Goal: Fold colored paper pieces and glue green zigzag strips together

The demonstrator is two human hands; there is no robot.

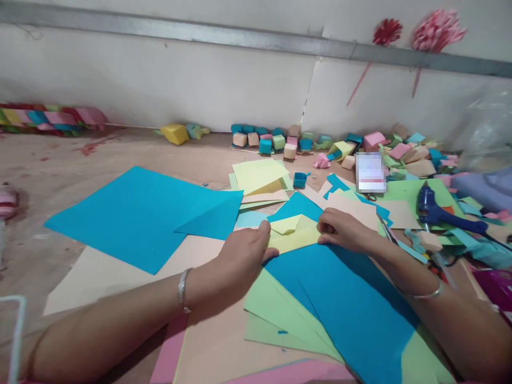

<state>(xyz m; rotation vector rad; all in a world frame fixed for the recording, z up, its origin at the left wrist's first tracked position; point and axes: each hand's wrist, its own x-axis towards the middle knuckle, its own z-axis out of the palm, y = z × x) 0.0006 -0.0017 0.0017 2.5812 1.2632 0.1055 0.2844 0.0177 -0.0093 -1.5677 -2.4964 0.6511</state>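
Observation:
A small piece of folded yellow paper (298, 237) is stretched between my two hands, with one raised flap along its upper edge. My left hand (246, 250) pinches its left end between thumb and fingers. At the right end, my right hand (340, 228) grips it with curled fingers. Beneath lies a large blue paper sheet (352, 304), partly covered by my right forearm. Pale green sheets (288, 314) fan out below my left hand, and another blue sheet (144, 213) lies to the left.
A blue glue gun (440, 210) stands at the right among paper scraps. Scissors (386, 229) lie partly hidden near my right forearm. Small paper boxes (266, 145) line the wall, and pale yellow sheets (260, 176) are stacked behind my hands. Paper flowers (438, 32) hang from a metal rail.

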